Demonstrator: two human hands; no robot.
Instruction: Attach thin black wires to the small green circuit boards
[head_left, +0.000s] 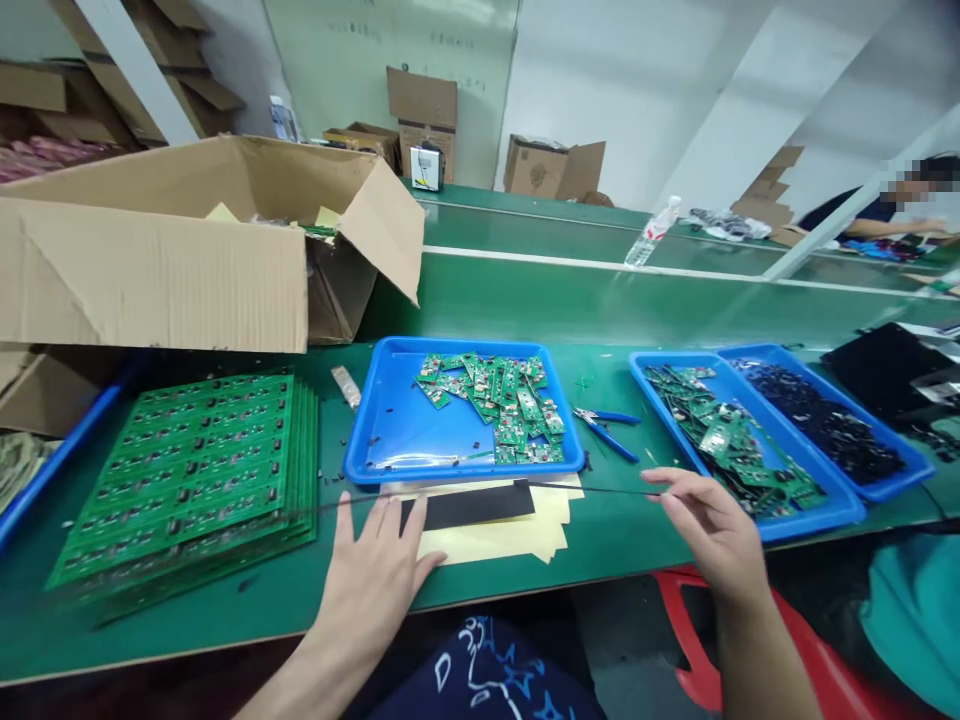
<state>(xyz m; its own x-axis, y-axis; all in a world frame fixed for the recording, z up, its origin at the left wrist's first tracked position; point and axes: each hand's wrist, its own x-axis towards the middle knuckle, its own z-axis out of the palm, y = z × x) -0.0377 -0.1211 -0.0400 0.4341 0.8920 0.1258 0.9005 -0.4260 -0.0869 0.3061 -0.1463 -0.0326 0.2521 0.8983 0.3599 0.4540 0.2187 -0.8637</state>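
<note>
My left hand (375, 565) lies palm down with its fingers spread, pressing on the left end of a flat black strip (472, 508). Under that strip are several pale yellow paper sheets (551, 530). My right hand (716, 525), raised to the right of them, pinches the end of a thin black strip (592, 488) between thumb and forefinger. This narrow strip stretches left toward the black piece and my left fingers; where it runs beneath them is hard to make out. Just behind stands a blue tray (420, 430) with small green circuit boards (510, 395).
At left lies a stack of green circuit board panels (202, 450), below a large cardboard box (165, 270). Blue-handled cutters (611, 430) lie beside a second tray (817, 515) of boards and a third tray (911, 475) of dark parts. A bottle (652, 235) stands behind; another person sits far right.
</note>
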